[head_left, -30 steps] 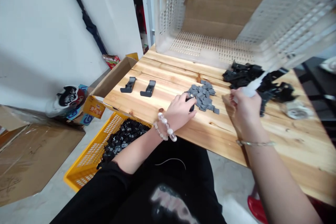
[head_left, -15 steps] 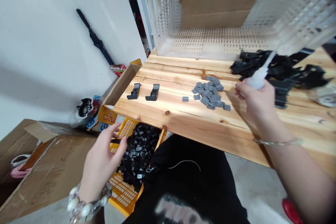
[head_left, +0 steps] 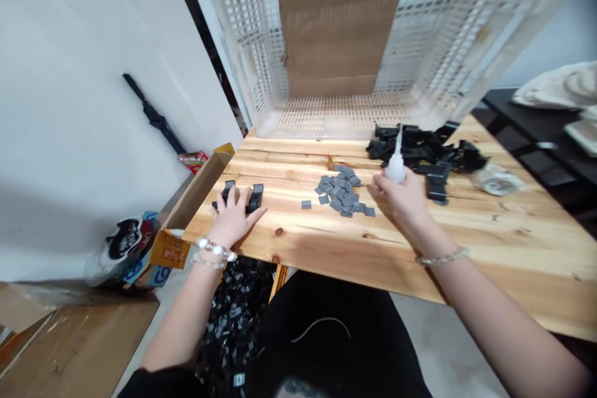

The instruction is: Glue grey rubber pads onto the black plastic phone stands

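My left hand (head_left: 231, 216) lies over two black plastic parts (head_left: 255, 196) at the left of the wooden table, fingers spread and covering much of them. Whether the fingertips press on the parts is hard to see. In my right hand (head_left: 407, 199) is a white squeeze bottle (head_left: 396, 168), held upright with its long thin nozzle pointing up. Between the hands lies a pile of small grey squares (head_left: 342, 193). One single grey square (head_left: 306, 204) rests apart, left of the pile.
A white plastic crate (head_left: 321, 127) with cardboard (head_left: 336, 31) inside stands at the table's back. Black plastic parts (head_left: 420, 149) are heaped behind my right hand, near a tape roll (head_left: 498, 180). Below the table's front edge sits a container of small black pieces (head_left: 237, 311).
My left hand has moved from above the yellow crate up onto the table, over the two black parts. My right hand still holds the bottle. The view has shifted.
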Available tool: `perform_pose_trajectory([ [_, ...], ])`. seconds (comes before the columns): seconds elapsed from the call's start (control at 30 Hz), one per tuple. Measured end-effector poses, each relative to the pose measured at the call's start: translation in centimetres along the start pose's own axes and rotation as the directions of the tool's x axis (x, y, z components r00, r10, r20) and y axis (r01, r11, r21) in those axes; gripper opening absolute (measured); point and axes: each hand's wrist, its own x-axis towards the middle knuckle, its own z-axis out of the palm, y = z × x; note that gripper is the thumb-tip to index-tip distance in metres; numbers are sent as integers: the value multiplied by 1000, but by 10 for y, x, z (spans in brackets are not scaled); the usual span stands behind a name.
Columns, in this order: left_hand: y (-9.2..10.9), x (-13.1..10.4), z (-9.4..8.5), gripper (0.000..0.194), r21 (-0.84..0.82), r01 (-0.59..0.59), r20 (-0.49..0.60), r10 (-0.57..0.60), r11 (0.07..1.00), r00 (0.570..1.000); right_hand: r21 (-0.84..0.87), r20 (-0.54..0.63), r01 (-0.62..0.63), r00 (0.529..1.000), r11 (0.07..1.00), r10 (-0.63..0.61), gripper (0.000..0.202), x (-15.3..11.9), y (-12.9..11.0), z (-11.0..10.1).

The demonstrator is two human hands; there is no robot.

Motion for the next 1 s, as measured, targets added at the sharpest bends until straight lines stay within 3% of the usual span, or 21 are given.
perform_pose_trajectory([
  [0.1,2,42,5,77,66,-67,117,59,996,991,-8,18,4,1000,1000,-4,19,-1,-2,1],
  [0.37,16,163,4,74,118,-113,72,105,987,992,-31,67,-5,998,1000,7,18,-4,-5,6],
  [0.53,17,199,9,69,113,-87,42,83,990,996,-31,67,1,998,1000,2,19,-3,-5,4],
  [0.67,19,195,5,58,105,-145,1,146,984,989,-12,85,14,996,1000,-13,16,-4,-6,5],
  [0.8,32,170,-3,56,76,-237,-57,241,969,969,-11,107,44,993,999,-42,14,-4,-5,7],
  [0.9,43,126,-3,51,36,-387,-40,388,921,921,-29,121,66,991,997,-62,13,-1,0,9],
  [1.0,48,62,7,48,-13,-523,25,523,852,852,-55,128,83,989,995,-75,13,4,9,12],
])
